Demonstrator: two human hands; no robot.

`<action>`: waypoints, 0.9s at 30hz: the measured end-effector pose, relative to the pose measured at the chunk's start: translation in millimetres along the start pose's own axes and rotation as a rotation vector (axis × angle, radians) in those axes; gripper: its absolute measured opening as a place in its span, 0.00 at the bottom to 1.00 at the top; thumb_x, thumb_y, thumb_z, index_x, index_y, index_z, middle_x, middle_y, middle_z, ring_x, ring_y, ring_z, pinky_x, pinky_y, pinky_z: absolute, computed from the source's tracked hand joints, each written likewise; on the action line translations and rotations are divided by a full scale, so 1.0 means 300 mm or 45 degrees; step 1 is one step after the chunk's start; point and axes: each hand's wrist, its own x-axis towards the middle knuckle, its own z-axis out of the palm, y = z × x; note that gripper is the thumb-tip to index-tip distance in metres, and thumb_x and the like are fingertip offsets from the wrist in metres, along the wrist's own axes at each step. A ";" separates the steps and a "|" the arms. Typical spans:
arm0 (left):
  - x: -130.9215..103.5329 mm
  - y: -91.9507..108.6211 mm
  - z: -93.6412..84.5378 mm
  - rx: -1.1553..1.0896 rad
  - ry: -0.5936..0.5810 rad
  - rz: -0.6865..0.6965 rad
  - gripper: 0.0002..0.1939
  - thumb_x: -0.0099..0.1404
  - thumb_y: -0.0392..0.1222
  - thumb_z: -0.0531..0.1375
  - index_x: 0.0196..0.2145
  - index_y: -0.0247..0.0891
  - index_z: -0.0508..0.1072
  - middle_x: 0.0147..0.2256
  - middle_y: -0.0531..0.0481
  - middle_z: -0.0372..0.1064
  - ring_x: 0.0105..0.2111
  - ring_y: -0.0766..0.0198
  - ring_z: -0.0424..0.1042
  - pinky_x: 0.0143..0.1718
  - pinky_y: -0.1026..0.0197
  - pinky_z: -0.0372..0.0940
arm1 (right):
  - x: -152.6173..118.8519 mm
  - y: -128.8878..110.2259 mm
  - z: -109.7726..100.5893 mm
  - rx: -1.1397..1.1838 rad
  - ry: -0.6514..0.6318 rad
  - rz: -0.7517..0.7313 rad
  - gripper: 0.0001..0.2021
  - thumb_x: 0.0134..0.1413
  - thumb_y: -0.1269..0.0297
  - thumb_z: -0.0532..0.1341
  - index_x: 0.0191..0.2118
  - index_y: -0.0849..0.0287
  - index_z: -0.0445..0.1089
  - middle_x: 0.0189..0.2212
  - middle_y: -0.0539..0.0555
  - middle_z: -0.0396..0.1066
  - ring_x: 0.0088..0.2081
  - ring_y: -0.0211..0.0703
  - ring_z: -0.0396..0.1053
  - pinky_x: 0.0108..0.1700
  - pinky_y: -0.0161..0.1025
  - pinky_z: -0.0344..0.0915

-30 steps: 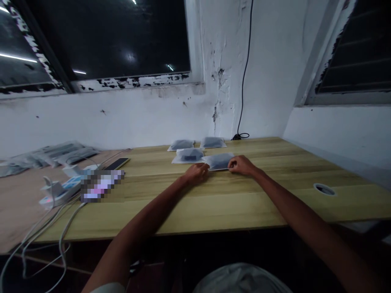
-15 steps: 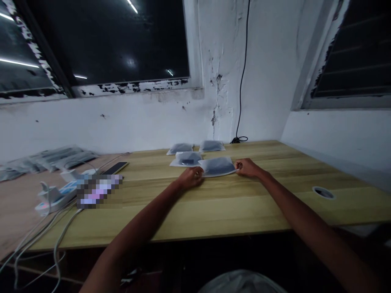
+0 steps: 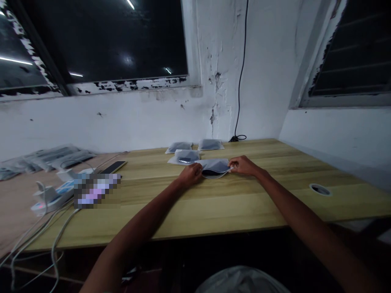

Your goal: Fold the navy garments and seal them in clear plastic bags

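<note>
A frosted plastic bag lies on the wooden table, its near edge gaping into a dark slit. Something dark shows inside, too hidden to name. My left hand is closed on the bag's left corner. On the opposite corner, the fingers of my right hand pinch the edge. Just behind my left hand sits another frosted bag with a dark item in it. Two more, a left rear bag and a right rear bag, lie farther back near the wall.
At the left are a white power strip with plugs and cables, a dark phone and a blurred-out lit screen. Several bagged items lie behind them. A black cable hangs down the wall. A round cable hole pierces the table at right.
The front bag's near edge has parted into an opening. My right hand has come slightly left, closer to my left hand. The view has shifted a little.
</note>
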 end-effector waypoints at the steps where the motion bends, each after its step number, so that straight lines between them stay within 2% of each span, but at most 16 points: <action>1: 0.001 0.011 0.000 0.082 0.005 -0.008 0.08 0.65 0.36 0.54 0.39 0.36 0.71 0.34 0.47 0.70 0.29 0.64 0.68 0.33 0.63 0.62 | -0.001 -0.010 -0.001 -0.020 -0.022 0.000 0.12 0.41 0.60 0.69 0.33 0.61 0.76 0.23 0.50 0.72 0.26 0.39 0.67 0.31 0.35 0.60; 4: 0.004 0.042 0.001 0.312 -0.023 0.048 0.16 0.66 0.32 0.50 0.48 0.39 0.69 0.46 0.44 0.69 0.33 0.63 0.70 0.34 0.62 0.64 | 0.001 -0.034 0.008 -0.029 -0.064 -0.035 0.13 0.41 0.58 0.70 0.33 0.61 0.75 0.23 0.49 0.70 0.25 0.37 0.65 0.29 0.34 0.58; 7: 0.005 0.058 -0.001 0.475 -0.084 0.154 0.19 0.65 0.31 0.49 0.50 0.42 0.70 0.55 0.44 0.63 0.35 0.62 0.72 0.35 0.60 0.65 | 0.006 -0.052 0.025 -0.026 -0.070 -0.091 0.11 0.42 0.60 0.69 0.31 0.61 0.74 0.23 0.48 0.69 0.25 0.36 0.64 0.28 0.33 0.56; 10: 0.005 0.076 -0.007 0.534 -0.071 0.149 0.17 0.67 0.39 0.52 0.52 0.41 0.71 0.54 0.43 0.65 0.37 0.59 0.73 0.37 0.58 0.67 | 0.011 -0.072 0.035 -0.054 -0.043 -0.175 0.07 0.45 0.62 0.68 0.28 0.60 0.73 0.24 0.49 0.69 0.26 0.37 0.64 0.30 0.33 0.57; 12: 0.008 0.095 -0.008 0.544 -0.026 0.172 0.20 0.66 0.47 0.55 0.53 0.39 0.70 0.54 0.39 0.64 0.44 0.53 0.71 0.43 0.53 0.67 | 0.012 -0.088 0.038 -0.057 -0.031 -0.242 0.07 0.47 0.63 0.67 0.28 0.60 0.73 0.26 0.51 0.70 0.28 0.38 0.65 0.32 0.34 0.58; 14: 0.014 0.115 -0.002 0.551 0.014 0.234 0.24 0.63 0.53 0.59 0.51 0.35 0.72 0.58 0.36 0.61 0.53 0.46 0.65 0.52 0.48 0.63 | 0.011 -0.104 0.040 -0.038 -0.054 -0.288 0.07 0.49 0.62 0.67 0.28 0.60 0.73 0.27 0.52 0.70 0.29 0.38 0.66 0.33 0.34 0.59; 16: 0.021 0.130 0.012 0.544 0.016 0.287 0.24 0.61 0.54 0.60 0.48 0.33 0.74 0.62 0.35 0.55 0.59 0.43 0.57 0.58 0.45 0.57 | 0.009 -0.117 0.042 -0.011 -0.083 -0.310 0.07 0.50 0.62 0.67 0.28 0.60 0.73 0.27 0.51 0.70 0.29 0.38 0.66 0.34 0.35 0.59; 18: 0.028 0.137 0.029 0.525 -0.006 0.265 0.22 0.60 0.51 0.61 0.46 0.32 0.75 0.64 0.36 0.52 0.62 0.42 0.53 0.60 0.44 0.54 | 0.008 -0.123 0.045 0.020 -0.098 -0.312 0.07 0.50 0.62 0.67 0.29 0.60 0.74 0.28 0.51 0.71 0.30 0.39 0.66 0.34 0.34 0.60; 22: 0.031 0.149 0.055 0.520 -0.037 0.195 0.14 0.58 0.39 0.62 0.40 0.30 0.76 0.63 0.35 0.53 0.64 0.40 0.49 0.62 0.42 0.49 | 0.011 -0.103 0.050 -0.002 -0.077 -0.274 0.03 0.51 0.66 0.65 0.30 0.58 0.76 0.30 0.52 0.73 0.33 0.41 0.69 0.37 0.36 0.62; 27: 0.015 0.197 0.059 0.441 -0.032 0.383 0.13 0.64 0.31 0.53 0.44 0.32 0.73 0.64 0.37 0.52 0.66 0.47 0.46 0.65 0.44 0.44 | 0.020 -0.043 0.053 -0.092 0.050 -0.184 0.06 0.49 0.73 0.62 0.29 0.58 0.78 0.29 0.53 0.74 0.32 0.41 0.69 0.38 0.36 0.63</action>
